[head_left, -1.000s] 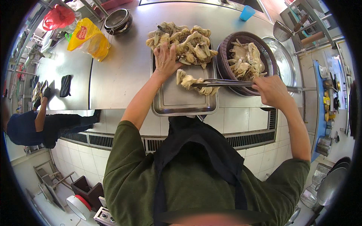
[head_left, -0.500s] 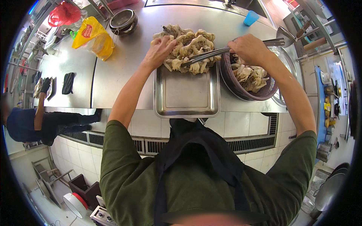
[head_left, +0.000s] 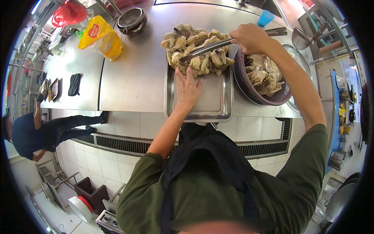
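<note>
Seen from above, at a steel counter point(head_left: 132, 74) with a tiled front. Below the left hand point(head_left: 188, 88), a bare stretch of shallow steel tray point(head_left: 216, 103) running to its near rim; to the hand's left, wide open counter as far as a yellow bag point(head_left: 100, 37) and a round metal strainer point(head_left: 131, 19) near the back. To the right of the tray, touching or just beside it, a purple colander point(head_left: 272, 100) full of pale meat pieces, with a steel bowl rim showing behind it. Left hand flat on the tray floor, fingers spread and pointing away from the body, fingertips touching the near edge of a heap of pale, yellowish raw meat pieces point(head_left: 196, 48) (possibly poultry, hard to tell) piled at the tray's far end and spilling over its far rim. Right hand point(head_left: 252, 38) closed in a fist around the handle end of long metal tongs point(head_left: 204, 49), above the colander's far-left rim. Tongs reaching leftward from that fist across the heap, arms nearly together, tips pinching into the meat just beyond the left fingertips. Far to the left, on the floor below the counter, another person in dark clothes point(head_left: 37, 130).
</note>
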Demonstrator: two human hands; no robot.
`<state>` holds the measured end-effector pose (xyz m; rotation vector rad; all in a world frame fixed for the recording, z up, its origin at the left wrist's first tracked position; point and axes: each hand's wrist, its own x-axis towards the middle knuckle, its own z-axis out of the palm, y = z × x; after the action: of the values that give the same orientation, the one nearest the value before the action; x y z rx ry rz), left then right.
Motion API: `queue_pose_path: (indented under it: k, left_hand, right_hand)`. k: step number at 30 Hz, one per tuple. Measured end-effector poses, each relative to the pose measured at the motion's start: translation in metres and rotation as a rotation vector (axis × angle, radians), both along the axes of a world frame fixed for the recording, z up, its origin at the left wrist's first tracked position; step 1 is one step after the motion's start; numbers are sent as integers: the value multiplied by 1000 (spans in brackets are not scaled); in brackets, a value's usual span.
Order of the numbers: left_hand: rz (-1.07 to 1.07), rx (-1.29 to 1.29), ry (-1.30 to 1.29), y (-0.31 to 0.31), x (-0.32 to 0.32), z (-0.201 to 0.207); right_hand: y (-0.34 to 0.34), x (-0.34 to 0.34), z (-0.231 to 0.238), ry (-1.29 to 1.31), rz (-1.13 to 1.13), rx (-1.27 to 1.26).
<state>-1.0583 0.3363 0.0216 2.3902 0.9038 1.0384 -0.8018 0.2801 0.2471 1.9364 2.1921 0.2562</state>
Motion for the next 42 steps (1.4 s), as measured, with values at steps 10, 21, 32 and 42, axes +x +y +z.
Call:
queue_pose_path:
  k: [10, 21, 32, 42]
  left_hand:
    - [15, -185, -40, 11, 28, -39]
    - [81, -45, -47, 16, 30, -37]
    - [78, -80, -53, 15, 30, -36]
    - [85, -54, -71, 17, 28, -35]
  right_hand:
    - [16, -17, 31, -17, -105, 41]
    - [-160, -42, 67, 481, -440, 114]
    - [-203, -110, -48, 172, -774, 103]
    - [-180, -100, -70, 239, -792, 217]
